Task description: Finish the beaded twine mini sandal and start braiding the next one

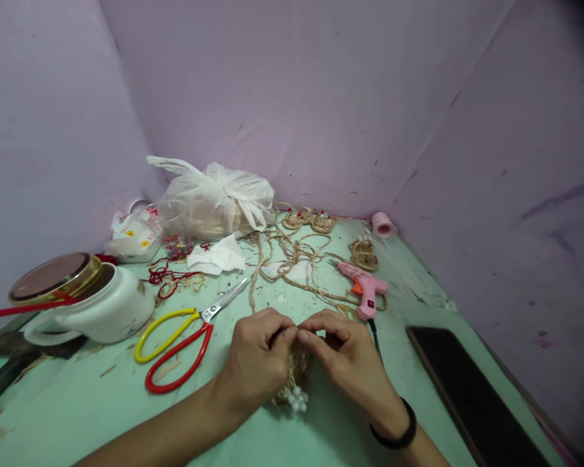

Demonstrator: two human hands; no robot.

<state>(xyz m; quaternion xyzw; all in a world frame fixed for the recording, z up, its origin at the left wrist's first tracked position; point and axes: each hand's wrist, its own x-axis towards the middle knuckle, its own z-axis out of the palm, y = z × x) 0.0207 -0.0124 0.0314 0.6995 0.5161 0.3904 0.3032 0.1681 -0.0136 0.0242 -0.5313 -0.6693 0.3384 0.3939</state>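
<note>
A small braided straw piece [299, 363] with a cluster of white beads [298, 399] hangs between my hands, just above the green table cover. My left hand [263, 350] is closed, thumb and forefinger pinching the piece's upper edge. From the other side my right hand [343, 350], with a black band at the wrist, pinches the same edge. Both sets of fingertips nearly meet and hide what lies between them. Scissors [207, 316] with one yellow and one red handle lie left of my left hand. Beyond my right hand rests a pink glue gun [365, 285].
Braided straw cord [292, 263] sprawls across the middle. Finished-looking straw pieces [322, 222] lie by the back wall, another [364, 253] near a pink roll [383, 224]. A white pot [111, 311], plastic bag [219, 198] and red yarn [165, 275] stand left; a phone [467, 389] lies right.
</note>
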